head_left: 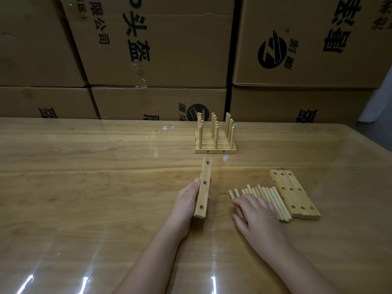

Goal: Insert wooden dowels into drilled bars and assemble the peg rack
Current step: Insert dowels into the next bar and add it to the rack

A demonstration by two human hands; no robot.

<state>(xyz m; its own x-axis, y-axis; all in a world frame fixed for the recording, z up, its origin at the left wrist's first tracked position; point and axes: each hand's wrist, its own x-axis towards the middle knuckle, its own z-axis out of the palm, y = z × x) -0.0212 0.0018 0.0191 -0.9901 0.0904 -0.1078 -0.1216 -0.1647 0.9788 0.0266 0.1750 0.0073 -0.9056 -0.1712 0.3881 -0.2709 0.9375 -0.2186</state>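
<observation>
Left hand grips the drilled bar, tilted on edge mid-tabletop. Right hand lies flat, fingers spread, on loose dowels at the bar's 3 o'clock. Risks: the round dowels may scatter, and the tilted bar could jam a dowel.

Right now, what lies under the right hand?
The right hand rests on a row of loose dowels lying on the table. Their far ends show; whether it pinches one is hidden.
</observation>
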